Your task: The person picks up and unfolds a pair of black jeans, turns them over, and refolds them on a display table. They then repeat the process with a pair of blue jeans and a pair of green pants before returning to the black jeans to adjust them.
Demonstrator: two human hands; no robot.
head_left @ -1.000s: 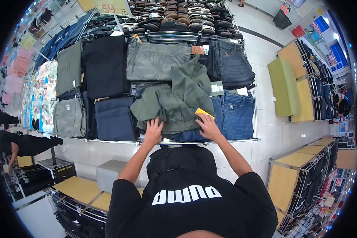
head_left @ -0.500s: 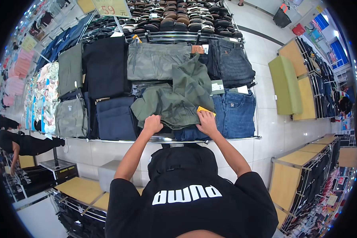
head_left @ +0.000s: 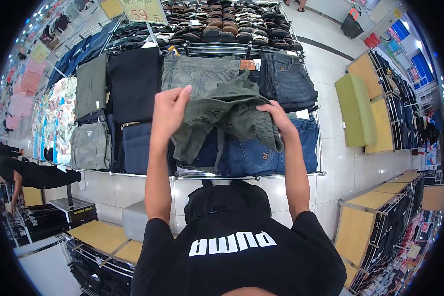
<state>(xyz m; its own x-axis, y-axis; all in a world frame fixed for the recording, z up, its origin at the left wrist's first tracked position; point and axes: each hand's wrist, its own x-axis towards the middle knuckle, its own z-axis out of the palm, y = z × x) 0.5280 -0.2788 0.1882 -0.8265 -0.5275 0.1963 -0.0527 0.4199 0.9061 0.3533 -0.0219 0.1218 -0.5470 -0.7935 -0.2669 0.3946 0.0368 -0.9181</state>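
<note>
Dark green elastic-waist trousers (head_left: pixel 207 121) hang lifted above the clothing rack, bunched and partly folded over. My left hand (head_left: pixel 170 109) is closed on the waistband at its left end. At the other end, my right hand (head_left: pixel 277 117) grips the gathered waistband between thumb and fingers. Beneath the raised trousers lie folded blue jeans (head_left: pixel 259 160). Grey-green camouflage trousers (head_left: pixel 195 69) are just behind them, with dark grey jeans (head_left: pixel 293 76) to the right and black trousers (head_left: pixel 133 84) to the left.
Rows of shoes (head_left: pixel 212 22) fill the display behind the metal rack rail (head_left: pixel 217 49). A price sign (head_left: pixel 142 12) stands at the back left. A green bench (head_left: pixel 355 109) is on the right. Another person (head_left: pixel 32 178) bends over goods at far left.
Both hands have risen from the rack's front edge and moved away from my body, lifting the green trousers by the waistband. More of the blue jeans underneath now shows.
</note>
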